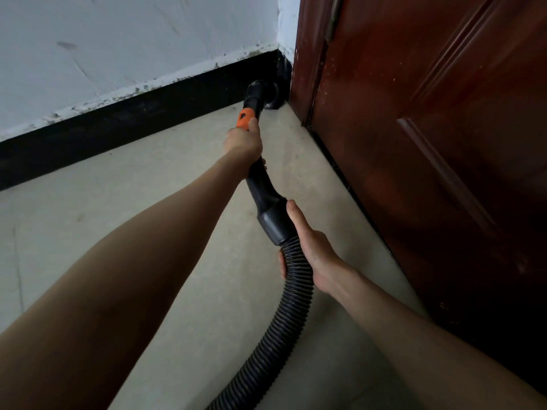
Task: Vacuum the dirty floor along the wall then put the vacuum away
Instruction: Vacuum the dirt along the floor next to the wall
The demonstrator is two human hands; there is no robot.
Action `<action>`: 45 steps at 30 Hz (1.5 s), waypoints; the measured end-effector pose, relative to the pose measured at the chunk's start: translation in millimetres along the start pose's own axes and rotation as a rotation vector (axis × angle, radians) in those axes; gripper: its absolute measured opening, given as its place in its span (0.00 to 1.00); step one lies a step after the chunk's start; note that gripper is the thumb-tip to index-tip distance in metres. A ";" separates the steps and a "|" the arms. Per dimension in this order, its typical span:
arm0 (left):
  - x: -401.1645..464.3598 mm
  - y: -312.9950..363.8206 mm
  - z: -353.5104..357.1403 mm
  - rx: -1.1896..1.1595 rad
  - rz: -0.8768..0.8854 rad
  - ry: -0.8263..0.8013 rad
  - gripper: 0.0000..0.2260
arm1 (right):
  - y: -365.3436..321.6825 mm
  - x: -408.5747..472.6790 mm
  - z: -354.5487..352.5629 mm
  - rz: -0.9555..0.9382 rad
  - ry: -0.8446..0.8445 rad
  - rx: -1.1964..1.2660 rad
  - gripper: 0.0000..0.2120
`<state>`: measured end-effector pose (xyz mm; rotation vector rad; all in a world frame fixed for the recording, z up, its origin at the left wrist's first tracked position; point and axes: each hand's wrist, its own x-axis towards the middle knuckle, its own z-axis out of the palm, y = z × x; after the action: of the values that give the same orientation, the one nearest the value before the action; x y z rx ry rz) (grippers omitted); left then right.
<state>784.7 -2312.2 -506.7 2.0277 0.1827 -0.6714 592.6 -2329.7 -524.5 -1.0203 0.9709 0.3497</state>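
A black vacuum wand (260, 184) with an orange collar (245, 117) reaches into the far corner of the room. Its round black nozzle (268, 94) sits where the black skirting (124, 125) meets the door frame. My left hand (243, 140) grips the wand just below the orange collar. My right hand (310, 247) holds the ribbed black hose (293, 297) where it joins the wand's cuff, fingers wrapped under it. The hose runs down out of the bottom edge. The vacuum body is not in view.
A white wall (118, 45) with mould specks along its base runs along the left. A dark red wooden door (429, 128) stands close on the right. The pale concrete floor (148, 196) lies between them.
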 end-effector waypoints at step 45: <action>-121.2 -87.9 -52.8 0.588 0.371 -0.244 0.12 | -40.8 -11.2 15.9 -0.202 0.195 0.027 0.16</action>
<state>669.5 -2204.6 -488.2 2.4108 -0.5854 -0.7837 621.3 -2335.3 -490.0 -1.1318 1.0335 0.0702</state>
